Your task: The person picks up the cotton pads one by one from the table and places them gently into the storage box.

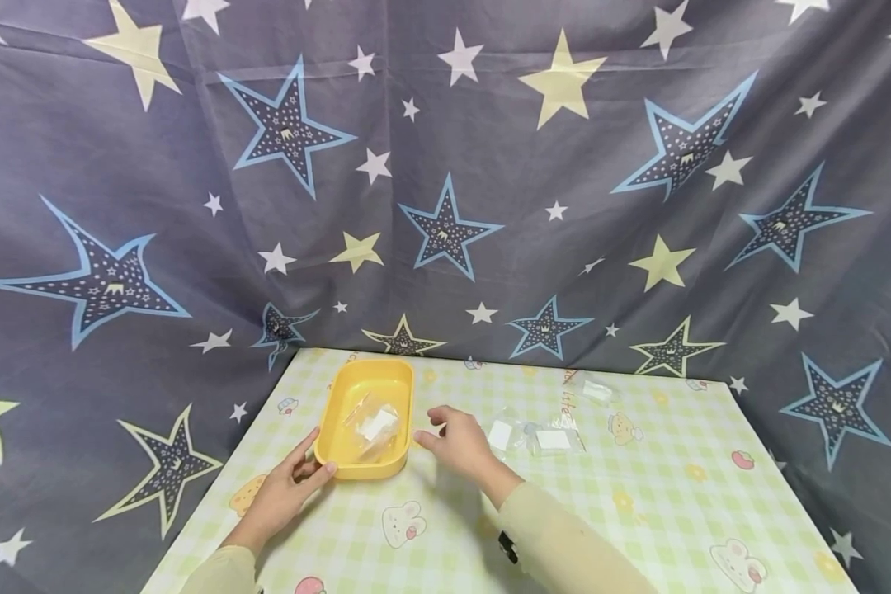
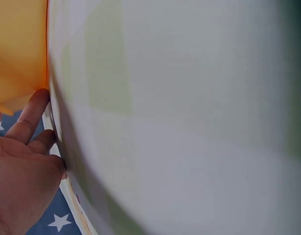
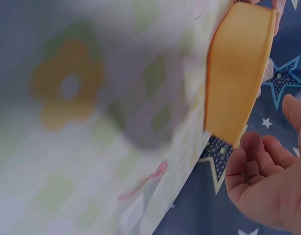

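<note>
A yellow plastic box, open at the top, stands at the left of the table. In it lies a clear plastic bag with a white label; whether more than one bag is there I cannot tell. My left hand holds the box at its near left corner, thumb at the near side and fingers along the left wall. Just right of the box, my right hand hovers with loosely bent fingers and nothing in them. Beside that hand lie two clear bags with white labels, a left one and a right one.
Farther back on the table lies another clear bag with a white label. A green-checked cloth with cartoon prints covers the table. Behind the table's back edge hangs a dark star-patterned curtain.
</note>
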`<move>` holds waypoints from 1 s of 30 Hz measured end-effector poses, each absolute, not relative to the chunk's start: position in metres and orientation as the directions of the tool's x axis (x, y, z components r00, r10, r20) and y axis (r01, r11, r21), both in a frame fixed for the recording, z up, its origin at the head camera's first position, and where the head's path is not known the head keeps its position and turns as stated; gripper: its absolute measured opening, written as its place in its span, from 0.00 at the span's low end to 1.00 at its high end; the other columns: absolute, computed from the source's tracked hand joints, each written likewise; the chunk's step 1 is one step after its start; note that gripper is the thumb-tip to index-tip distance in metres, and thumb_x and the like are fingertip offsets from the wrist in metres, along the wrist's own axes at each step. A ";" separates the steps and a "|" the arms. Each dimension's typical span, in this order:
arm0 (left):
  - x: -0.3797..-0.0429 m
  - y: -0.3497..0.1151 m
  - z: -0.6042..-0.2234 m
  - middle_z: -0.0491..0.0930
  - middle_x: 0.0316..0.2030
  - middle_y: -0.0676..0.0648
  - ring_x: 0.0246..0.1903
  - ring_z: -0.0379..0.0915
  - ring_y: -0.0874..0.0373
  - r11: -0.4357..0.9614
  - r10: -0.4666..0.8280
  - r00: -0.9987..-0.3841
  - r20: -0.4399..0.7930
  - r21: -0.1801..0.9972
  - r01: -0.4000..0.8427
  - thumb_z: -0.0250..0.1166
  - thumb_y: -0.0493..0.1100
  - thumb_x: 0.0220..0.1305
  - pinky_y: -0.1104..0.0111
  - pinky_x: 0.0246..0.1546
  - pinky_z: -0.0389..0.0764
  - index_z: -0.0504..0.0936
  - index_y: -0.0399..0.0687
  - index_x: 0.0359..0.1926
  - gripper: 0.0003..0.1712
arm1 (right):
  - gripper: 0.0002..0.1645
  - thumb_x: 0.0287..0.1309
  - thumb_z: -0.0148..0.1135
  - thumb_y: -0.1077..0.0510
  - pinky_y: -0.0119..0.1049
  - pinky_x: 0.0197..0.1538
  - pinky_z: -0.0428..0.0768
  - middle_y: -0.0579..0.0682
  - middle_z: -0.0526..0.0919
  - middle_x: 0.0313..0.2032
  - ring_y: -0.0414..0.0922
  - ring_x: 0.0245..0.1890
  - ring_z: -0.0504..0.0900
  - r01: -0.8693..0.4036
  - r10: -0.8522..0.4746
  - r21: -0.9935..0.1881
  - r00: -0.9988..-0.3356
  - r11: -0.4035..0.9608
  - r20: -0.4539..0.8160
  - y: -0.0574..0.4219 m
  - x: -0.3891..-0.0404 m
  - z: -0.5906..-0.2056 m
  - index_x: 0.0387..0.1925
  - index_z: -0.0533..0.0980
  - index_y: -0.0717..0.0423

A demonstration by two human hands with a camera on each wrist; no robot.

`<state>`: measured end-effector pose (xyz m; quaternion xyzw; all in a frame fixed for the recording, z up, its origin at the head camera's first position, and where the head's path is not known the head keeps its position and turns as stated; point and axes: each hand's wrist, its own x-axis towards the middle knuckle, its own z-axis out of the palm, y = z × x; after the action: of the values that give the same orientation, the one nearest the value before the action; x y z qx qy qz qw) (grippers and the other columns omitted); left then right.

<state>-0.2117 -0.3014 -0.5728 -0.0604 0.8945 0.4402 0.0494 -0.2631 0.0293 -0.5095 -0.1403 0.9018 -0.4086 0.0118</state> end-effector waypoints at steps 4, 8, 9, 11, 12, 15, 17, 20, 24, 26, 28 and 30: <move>-0.212 -0.302 -0.574 0.86 0.61 0.46 0.65 0.78 0.48 0.606 -0.067 -0.989 -0.133 0.782 -0.146 0.67 0.76 0.65 0.49 0.64 0.77 0.50 0.76 0.86 0.57 | 0.28 0.69 0.71 0.47 0.49 0.53 0.85 0.58 0.89 0.55 0.52 0.49 0.88 -0.267 -0.265 -0.710 -0.957 0.651 0.117 0.055 -0.264 -0.511 0.62 0.82 0.59; -0.213 -0.301 -0.575 0.86 0.62 0.45 0.67 0.77 0.46 0.601 -0.067 -0.989 -0.130 0.786 -0.144 0.67 0.76 0.66 0.46 0.66 0.76 0.50 0.76 0.86 0.56 | 0.27 0.69 0.72 0.48 0.48 0.52 0.85 0.59 0.90 0.54 0.51 0.46 0.88 -0.263 -0.240 -0.674 -0.962 0.690 0.129 0.091 -0.268 -0.514 0.60 0.83 0.61; -0.213 -0.301 -0.575 0.86 0.62 0.45 0.68 0.77 0.46 0.597 -0.069 -0.989 -0.133 0.788 -0.147 0.67 0.75 0.66 0.46 0.67 0.75 0.50 0.77 0.86 0.56 | 0.27 0.68 0.72 0.48 0.48 0.52 0.85 0.59 0.90 0.54 0.50 0.46 0.88 -0.253 -0.228 -0.666 -0.965 0.702 0.126 0.101 -0.269 -0.515 0.60 0.83 0.61; -0.213 -0.301 -0.574 0.86 0.62 0.44 0.69 0.76 0.44 0.595 -0.067 -0.989 -0.134 0.790 -0.147 0.67 0.75 0.66 0.43 0.68 0.74 0.50 0.76 0.86 0.56 | 0.27 0.68 0.72 0.49 0.49 0.53 0.86 0.58 0.90 0.55 0.50 0.46 0.88 -0.216 -0.192 -0.655 -0.975 0.724 0.110 0.123 -0.272 -0.518 0.60 0.83 0.61; -0.213 -0.301 -0.574 0.86 0.62 0.44 0.69 0.76 0.43 0.596 -0.064 -0.989 -0.135 0.790 -0.146 0.67 0.75 0.66 0.42 0.69 0.73 0.50 0.76 0.86 0.56 | 0.27 0.68 0.73 0.49 0.50 0.53 0.86 0.59 0.90 0.55 0.50 0.47 0.88 -0.199 -0.176 -0.648 -0.979 0.735 0.101 0.135 -0.274 -0.519 0.61 0.83 0.61; -0.212 -0.301 -0.574 0.86 0.61 0.44 0.69 0.76 0.43 0.602 -0.064 -0.989 -0.132 0.785 -0.144 0.67 0.75 0.66 0.42 0.68 0.73 0.50 0.74 0.86 0.56 | 0.27 0.67 0.72 0.52 0.52 0.55 0.85 0.61 0.89 0.56 0.53 0.48 0.89 -0.163 -0.136 -0.613 -0.986 0.773 0.091 0.172 -0.281 -0.522 0.61 0.82 0.63; -0.212 -0.301 -0.573 0.86 0.61 0.44 0.65 0.78 0.45 0.608 -0.065 -0.989 -0.133 0.780 -0.145 0.67 0.75 0.66 0.47 0.64 0.77 0.50 0.74 0.86 0.56 | 0.28 0.68 0.71 0.52 0.55 0.57 0.84 0.63 0.88 0.57 0.56 0.50 0.88 -0.134 -0.111 -0.590 -0.991 0.796 0.076 0.197 -0.287 -0.522 0.62 0.81 0.64; -0.213 -0.301 -0.571 0.86 0.60 0.45 0.55 0.80 0.52 0.604 -0.075 -0.987 -0.144 0.781 -0.160 0.68 0.75 0.65 0.60 0.52 0.80 0.51 0.75 0.86 0.56 | 0.29 0.70 0.69 0.50 0.58 0.61 0.82 0.66 0.87 0.58 0.61 0.53 0.87 -0.087 -0.064 -0.557 -0.996 0.826 0.061 0.231 -0.295 -0.522 0.63 0.79 0.66; -0.214 -0.301 -0.571 0.86 0.59 0.45 0.45 0.77 0.57 0.575 -0.083 -0.982 -0.169 0.797 -0.186 0.70 0.75 0.64 0.68 0.38 0.78 0.51 0.76 0.86 0.57 | 0.31 0.71 0.67 0.49 0.61 0.63 0.79 0.68 0.86 0.58 0.66 0.58 0.85 -0.024 -0.005 -0.519 -0.999 0.854 0.038 0.264 -0.302 -0.520 0.64 0.78 0.69; -0.214 -0.300 -0.571 0.86 0.58 0.45 0.43 0.76 0.56 0.560 -0.084 -0.980 -0.181 0.805 -0.197 0.71 0.74 0.63 0.68 0.35 0.79 0.52 0.77 0.86 0.57 | 0.32 0.72 0.65 0.48 0.61 0.64 0.79 0.69 0.85 0.59 0.67 0.60 0.83 -0.002 0.008 -0.503 -1.000 0.864 0.018 0.274 -0.304 -0.520 0.64 0.77 0.69; -0.214 -0.300 -0.571 0.86 0.58 0.45 0.43 0.75 0.57 0.558 -0.083 -0.980 -0.181 0.806 -0.196 0.71 0.73 0.64 0.68 0.35 0.78 0.51 0.77 0.86 0.57 | 0.32 0.72 0.65 0.48 0.62 0.64 0.79 0.70 0.84 0.60 0.68 0.61 0.83 0.014 0.014 -0.493 -1.000 0.870 -0.005 0.279 -0.306 -0.520 0.65 0.77 0.69; -0.213 -0.300 -0.571 0.86 0.58 0.45 0.45 0.75 0.57 0.560 -0.082 -0.981 -0.178 0.806 -0.193 0.71 0.73 0.64 0.68 0.35 0.78 0.51 0.76 0.86 0.57 | 0.32 0.73 0.64 0.49 0.62 0.64 0.78 0.70 0.84 0.61 0.69 0.62 0.82 0.015 0.004 -0.483 -1.000 0.876 -0.022 0.280 -0.308 -0.521 0.66 0.76 0.69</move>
<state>-0.2127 -0.2996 -0.5711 -0.0780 0.8810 0.4627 0.0600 -0.3079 0.2797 -0.5211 0.0048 0.9683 -0.2494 0.0103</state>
